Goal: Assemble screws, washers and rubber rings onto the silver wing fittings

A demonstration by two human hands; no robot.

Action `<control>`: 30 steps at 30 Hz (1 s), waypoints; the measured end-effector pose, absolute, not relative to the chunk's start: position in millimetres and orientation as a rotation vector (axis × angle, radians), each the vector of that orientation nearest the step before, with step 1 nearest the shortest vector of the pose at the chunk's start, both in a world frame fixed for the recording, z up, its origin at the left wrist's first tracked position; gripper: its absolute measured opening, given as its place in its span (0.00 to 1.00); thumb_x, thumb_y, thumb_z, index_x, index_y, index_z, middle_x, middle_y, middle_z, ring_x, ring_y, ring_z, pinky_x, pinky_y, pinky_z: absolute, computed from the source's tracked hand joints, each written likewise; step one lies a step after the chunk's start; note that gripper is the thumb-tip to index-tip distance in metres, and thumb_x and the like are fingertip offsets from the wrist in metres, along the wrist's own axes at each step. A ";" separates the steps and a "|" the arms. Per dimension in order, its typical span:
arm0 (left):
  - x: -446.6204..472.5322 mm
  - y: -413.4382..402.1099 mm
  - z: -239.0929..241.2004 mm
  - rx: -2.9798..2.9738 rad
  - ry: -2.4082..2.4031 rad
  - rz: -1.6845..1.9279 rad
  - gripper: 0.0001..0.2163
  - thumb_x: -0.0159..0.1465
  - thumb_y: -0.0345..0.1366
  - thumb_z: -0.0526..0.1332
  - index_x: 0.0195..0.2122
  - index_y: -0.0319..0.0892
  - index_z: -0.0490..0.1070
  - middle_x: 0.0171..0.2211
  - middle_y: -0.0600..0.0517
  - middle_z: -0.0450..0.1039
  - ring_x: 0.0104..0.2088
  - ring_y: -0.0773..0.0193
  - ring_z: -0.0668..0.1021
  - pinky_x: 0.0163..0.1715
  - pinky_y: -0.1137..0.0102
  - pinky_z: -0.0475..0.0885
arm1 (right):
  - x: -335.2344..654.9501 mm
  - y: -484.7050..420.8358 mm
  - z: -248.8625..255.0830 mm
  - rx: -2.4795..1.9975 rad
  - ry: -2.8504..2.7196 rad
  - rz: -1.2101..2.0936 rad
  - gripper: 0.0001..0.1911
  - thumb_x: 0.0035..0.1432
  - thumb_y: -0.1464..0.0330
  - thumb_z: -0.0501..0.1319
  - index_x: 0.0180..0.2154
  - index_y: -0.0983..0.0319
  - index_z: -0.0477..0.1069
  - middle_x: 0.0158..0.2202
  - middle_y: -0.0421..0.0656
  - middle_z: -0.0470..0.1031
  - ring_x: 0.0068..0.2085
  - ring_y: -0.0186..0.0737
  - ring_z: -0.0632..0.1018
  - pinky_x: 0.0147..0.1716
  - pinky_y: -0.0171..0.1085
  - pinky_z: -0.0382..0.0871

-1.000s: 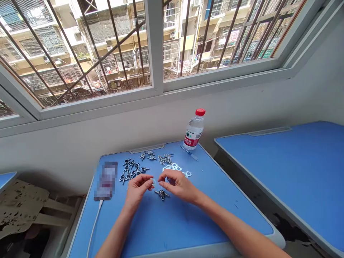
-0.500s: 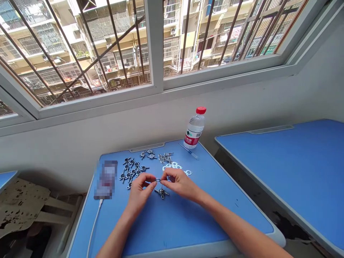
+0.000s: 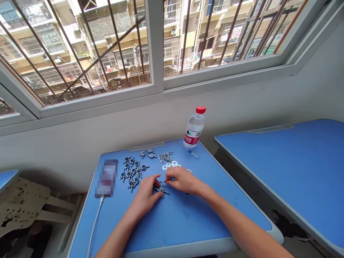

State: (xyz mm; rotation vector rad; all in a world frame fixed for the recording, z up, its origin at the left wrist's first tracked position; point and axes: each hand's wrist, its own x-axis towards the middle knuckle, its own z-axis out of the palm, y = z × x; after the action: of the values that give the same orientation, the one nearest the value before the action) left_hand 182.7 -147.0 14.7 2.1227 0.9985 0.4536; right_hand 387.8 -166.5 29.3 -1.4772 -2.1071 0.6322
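A small metal part with a round hub and thin arms [image 3: 162, 191] lies on the blue table. My left hand [image 3: 145, 193] is closed around its left side, with the thumb at its near edge and the index finger beyond it. My right hand [image 3: 182, 180] pinches a thin small metal piece [image 3: 162, 182] just above that part; its shape is mostly hidden by the fingers. Flat pale metal plates with holes [image 3: 174, 163] lie right behind my right hand, partly covered by it.
Dark hub-shaped parts [image 3: 129, 174] lie in a group at left, lighter ones [image 3: 150, 155] behind. Small eyed metal pieces [image 3: 164, 157] are heaped nearby. A water bottle [image 3: 194, 130], a thin blue-handled tool [image 3: 191, 152] and a cabled phone [image 3: 106, 179] rest on the table [image 3: 209, 215].
My left hand has let go of the small ring-like piece held between both hands and come down to the hub part. My right hand has shifted slightly right, still pinching.
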 end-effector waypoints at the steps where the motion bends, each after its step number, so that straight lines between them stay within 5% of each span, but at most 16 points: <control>1: 182.6 -146.9 15.0 2.120 1.004 0.450 0.26 0.57 0.27 0.63 0.57 0.45 0.65 0.42 0.50 0.74 0.46 0.56 0.72 0.52 0.59 0.65 | 386.9 -166.8 28.4 -1.464 -2.120 0.626 0.10 0.50 0.81 0.61 0.26 0.62 0.76 0.28 0.39 0.75 0.30 0.35 0.74 0.30 0.31 0.61; 12: 184.1 -148.1 25.0 2.259 0.957 0.410 0.07 0.60 0.30 0.61 0.39 0.44 0.73 0.39 0.50 0.74 0.42 0.55 0.73 0.43 0.63 0.66 | 386.0 -179.2 41.7 -1.307 -2.369 0.597 0.10 0.56 0.79 0.61 0.34 0.60 0.76 0.35 0.40 0.76 0.31 0.35 0.74 0.30 0.32 0.59; 19: 182.3 -149.0 28.1 2.240 0.942 0.424 0.07 0.60 0.32 0.62 0.40 0.44 0.73 0.38 0.50 0.73 0.41 0.56 0.73 0.42 0.64 0.67 | 388.7 -179.5 47.4 -1.444 -2.352 0.601 0.14 0.55 0.79 0.59 0.39 0.59 0.77 0.36 0.42 0.76 0.34 0.39 0.75 0.31 0.34 0.59; 30: 182.7 -150.9 26.6 2.411 0.971 0.419 0.02 0.62 0.32 0.63 0.36 0.44 0.73 0.38 0.49 0.75 0.41 0.56 0.73 0.41 0.64 0.67 | 380.7 -180.8 45.5 -1.583 -2.470 0.630 0.04 0.54 0.74 0.64 0.30 0.60 0.77 0.30 0.43 0.79 0.31 0.41 0.75 0.27 0.35 0.54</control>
State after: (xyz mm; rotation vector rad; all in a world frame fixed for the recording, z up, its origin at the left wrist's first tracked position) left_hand 182.7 -150.9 26.6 2.4114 0.9711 0.4194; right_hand 380.7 -180.8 45.5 -1.5834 -2.4698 0.6300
